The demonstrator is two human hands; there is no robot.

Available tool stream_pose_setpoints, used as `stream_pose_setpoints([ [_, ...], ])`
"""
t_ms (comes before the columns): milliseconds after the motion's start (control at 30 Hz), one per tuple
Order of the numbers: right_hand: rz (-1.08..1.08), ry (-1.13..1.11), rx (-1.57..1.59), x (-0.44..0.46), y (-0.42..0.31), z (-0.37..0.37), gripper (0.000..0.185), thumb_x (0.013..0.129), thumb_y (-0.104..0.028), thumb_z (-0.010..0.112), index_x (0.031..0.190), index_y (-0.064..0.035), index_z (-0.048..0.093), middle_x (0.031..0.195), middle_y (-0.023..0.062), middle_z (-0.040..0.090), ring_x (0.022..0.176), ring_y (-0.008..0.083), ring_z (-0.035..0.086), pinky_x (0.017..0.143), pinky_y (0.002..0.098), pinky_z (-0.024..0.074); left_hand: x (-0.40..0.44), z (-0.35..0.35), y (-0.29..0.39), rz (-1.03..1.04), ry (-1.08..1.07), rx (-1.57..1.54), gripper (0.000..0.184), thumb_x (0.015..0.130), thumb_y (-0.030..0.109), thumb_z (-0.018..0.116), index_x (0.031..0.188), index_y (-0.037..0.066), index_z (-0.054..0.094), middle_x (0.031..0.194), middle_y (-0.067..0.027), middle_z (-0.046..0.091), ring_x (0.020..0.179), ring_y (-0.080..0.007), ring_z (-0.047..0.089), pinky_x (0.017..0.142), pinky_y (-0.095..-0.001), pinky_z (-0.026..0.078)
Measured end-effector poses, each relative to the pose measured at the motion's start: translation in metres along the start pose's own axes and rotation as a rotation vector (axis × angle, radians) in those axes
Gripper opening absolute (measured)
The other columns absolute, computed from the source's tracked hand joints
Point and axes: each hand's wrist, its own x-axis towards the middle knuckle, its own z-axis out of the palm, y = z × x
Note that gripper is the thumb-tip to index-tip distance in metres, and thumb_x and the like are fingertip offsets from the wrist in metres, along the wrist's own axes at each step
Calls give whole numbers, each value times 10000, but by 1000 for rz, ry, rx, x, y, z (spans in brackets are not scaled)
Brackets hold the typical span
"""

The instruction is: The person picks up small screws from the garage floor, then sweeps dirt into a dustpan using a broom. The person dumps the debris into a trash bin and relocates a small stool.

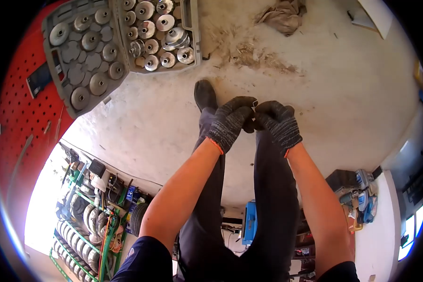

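My left hand [230, 121], in a dark grey knitted glove with an orange cuff edge, is closed near the middle of the view. My right hand [281, 123], in a matching glove, is closed just beside it, fingertips almost touching the left ones. Between the two sets of fingertips shows a small, thin, light-coloured item [254, 105], pinched by both hands and too small to name. Both hands are above my legs and the pale floor.
An open grey case [122, 42] of round metal caps lies at the upper left, by a red perforated panel [21, 98]. A crumpled cloth [284, 16] lies on the floor at the top. Shelves with tires [91, 218] stand lower left, a blue box [250, 223] at the bottom.
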Motion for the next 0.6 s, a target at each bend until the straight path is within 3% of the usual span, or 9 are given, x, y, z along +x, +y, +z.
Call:
stream_pose_setpoints([
  [67,-97,20,91,-42,-21,9,183,874,-13,640,1052,13,609,886,90,654,778,158,639,694,290,548,-38,13,13,18,17,77,305,904,94,540,1172,-47,567,900,-160,658,645,-236,655,584,-317,555],
  [167,-168,0,16,-93,-55,15,139,879,0,623,1016,13,603,900,107,658,797,169,647,731,299,553,-89,28,34,122,-156,10,324,904,208,578,1119,-33,602,856,-125,658,709,-210,641,692,-339,530],
  [200,-187,-33,3,-106,-59,16,127,873,2,628,997,12,602,897,109,659,786,168,643,727,299,548,-104,34,42,135,-159,4,324,904,208,578,1119,-33,602,856,-125,658,709,-210,641,692,-339,530],
  [267,-278,-99,-199,-131,-72,20,110,859,10,636,962,2,599,866,97,659,766,161,630,718,301,538,-132,44,57,55,-121,310,291,904,221,581,1057,-24,618,823,-109,649,668,-192,615,659,-314,502],
  [333,-359,-155,-265,-151,-82,37,116,847,17,639,953,-11,602,794,78,634,729,154,612,703,297,526,-142,44,46,86,-74,271,266,909,235,584,1005,-9,627,765,-94,635,648,-174,594,638,-298,479],
  [400,-316,-115,-302,-148,-76,45,173,836,-1,659,998,-23,602,763,82,629,713,143,609,695,293,528,-138,33,27,226,17,229,250,906,223,589,986,-11,622,733,-102,627,607,-186,596,605,-296,484],
  [433,-254,-16,-304,-139,-69,46,205,832,-4,664,1025,-31,601,759,83,627,713,145,609,694,291,530,-136,26,20,84,61,79,228,906,207,577,952,-15,603,765,-119,632,569,-220,609,564,-312,508],
  [500,-84,184,-369,-107,-47,42,289,830,-102,683,1105,-78,599,747,99,633,716,185,632,720,321,535,-122,10,-8,66,114,-45,213,905,195,573,931,-16,592,773,-128,631,569,-236,622,555,-325,524],
  [600,-230,357,-697,-23,-4,32,322,817,-206,685,1114,-111,604,802,121,638,761,256,651,751,363,530,-110,-10,-42,55,138,-182,208,915,198,581,904,-9,570,778,-149,628,628,-264,660,571,-362,562],
])
